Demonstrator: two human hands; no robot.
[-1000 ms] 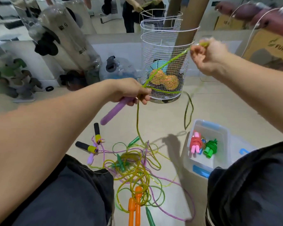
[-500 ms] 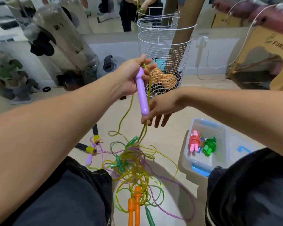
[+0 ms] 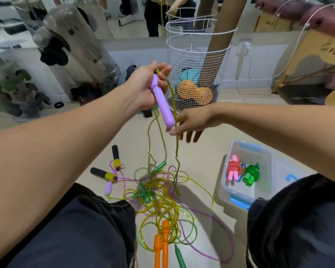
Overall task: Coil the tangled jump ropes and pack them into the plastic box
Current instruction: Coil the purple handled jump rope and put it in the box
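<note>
Purple handle point(image 3: 161, 101) is gripped up high in the left hand point(image 3: 145, 88), I'd guess so the yellow-green rope point(image 3: 162, 140) hangs free below the grip and can be looped without snagging. The right hand point(image 3: 191, 122) sits just under the handle's tip, fingers loose around the strand, though whether it's actually pinching I can't tell. The rope trails down into a messy tangle point(image 3: 162, 202), and the plastic box point(image 3: 267, 182) off to the right already has two neat bundles.
</note>
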